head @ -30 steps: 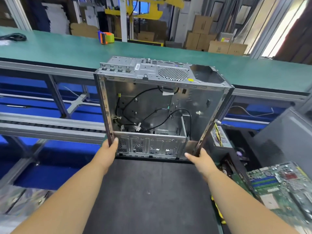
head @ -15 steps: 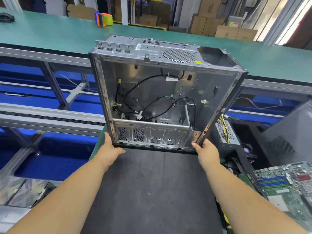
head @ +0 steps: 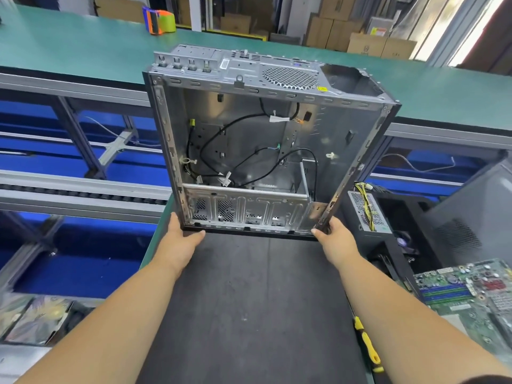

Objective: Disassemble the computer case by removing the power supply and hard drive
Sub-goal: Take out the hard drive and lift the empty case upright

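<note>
A person's two bare arms reach forward over a dark mat (head: 249, 300) on a worktop (head: 155, 245), holding a computer case (head: 346, 128) up by its near bottom corners. The case is a grey metal shell, its open side facing the viewer and its top leaning away. Inside it, loose black cables (head: 219, 134) trail across the back panel above an empty drive cage (head: 246, 206).

The left hand (head: 180, 239) grips the lower left corner, thumb curled along the bottom edge and fingers hidden behind the case. The right hand (head: 336, 239) grips the lower right corner, thumb pressed on the front rim and fingers wrapped out of sight round the side.

Just to the right of the right hand, a power supply (head: 365, 209) with yellow and black wires sits outside the case, next to dark case panels. Nearer the viewer on that side lies a green motherboard (head: 471, 286), and a yellow-handled screwdriver (head: 367, 345) rests at the mat's edge beside the right forearm.

Beyond the case runs a long green bench (head: 83, 48) with an orange and green tape dispenser (head: 160, 20) on it, and cardboard boxes (head: 346, 29) stacked behind. To the left of the left hand are blue-backed metal conveyor frames (head: 69, 189).
</note>
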Available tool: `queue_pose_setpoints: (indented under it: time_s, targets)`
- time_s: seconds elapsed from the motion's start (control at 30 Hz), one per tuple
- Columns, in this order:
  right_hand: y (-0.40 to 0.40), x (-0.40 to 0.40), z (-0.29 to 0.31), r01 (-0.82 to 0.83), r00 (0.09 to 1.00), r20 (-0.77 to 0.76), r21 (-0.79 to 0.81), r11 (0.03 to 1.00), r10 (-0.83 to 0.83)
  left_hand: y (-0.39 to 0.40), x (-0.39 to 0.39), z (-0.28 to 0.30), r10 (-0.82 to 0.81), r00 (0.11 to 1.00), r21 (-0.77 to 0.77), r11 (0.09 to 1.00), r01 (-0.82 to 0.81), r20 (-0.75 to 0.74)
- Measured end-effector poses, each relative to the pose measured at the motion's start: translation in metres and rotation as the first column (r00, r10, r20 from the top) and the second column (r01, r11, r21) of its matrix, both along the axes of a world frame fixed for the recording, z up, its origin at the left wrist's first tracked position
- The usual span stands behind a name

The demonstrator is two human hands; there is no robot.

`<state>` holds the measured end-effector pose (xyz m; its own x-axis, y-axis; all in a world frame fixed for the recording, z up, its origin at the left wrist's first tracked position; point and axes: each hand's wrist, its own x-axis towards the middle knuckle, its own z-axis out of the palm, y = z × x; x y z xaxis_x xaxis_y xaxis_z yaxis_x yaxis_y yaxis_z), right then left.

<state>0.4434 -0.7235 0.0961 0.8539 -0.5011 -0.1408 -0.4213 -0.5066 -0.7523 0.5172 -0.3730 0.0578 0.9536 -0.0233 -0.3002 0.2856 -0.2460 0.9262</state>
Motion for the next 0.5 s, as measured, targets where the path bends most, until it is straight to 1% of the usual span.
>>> queue_pose_setpoints:
  time_s: [0.07, 0.13, 0.27, 0.37, 0.43, 0.5]
  targets:
    - [0.002, -0.018, 0.004, 0.023, 1.0, 0.007, 0.003, 1.0, -0.023, -0.007, -0.018, 0.012, 0.097, 0.993, 0.009, 0.995, -0.098, 0.067]
    - [0.002, -0.041, 0.004, 0.065, 0.997, 0.03, 0.016, 0.998, -0.066, -0.013, -0.039, 0.024, 0.124, 0.982, -0.043, 0.992, -0.119, 0.139]
    - [-0.002, -0.089, 0.003, 0.13, 0.991, -0.01, -0.046, 0.99, -0.13, -0.023, -0.078, 0.045, -0.014, 0.968, -0.033, 0.999, 0.023, 0.252]
    - [-0.005, -0.123, 0.002, 0.166, 0.984, -0.054, -0.1, 0.981, -0.172, -0.027, -0.101, 0.055, -0.091, 0.951, -0.02, 0.995, 0.101, 0.297]
    - [-0.01, -0.144, -0.003, 0.155, 0.976, -0.13, -0.16, 0.975, -0.176, -0.03, -0.117, 0.06, -0.102, 0.944, -0.012, 0.994, 0.111, 0.315]
    - [-0.017, -0.162, -0.01, 0.1, 0.96, -0.236, -0.214, 0.972, -0.151, -0.032, -0.134, 0.064, -0.098, 0.942, -0.002, 0.995, 0.104, 0.32]
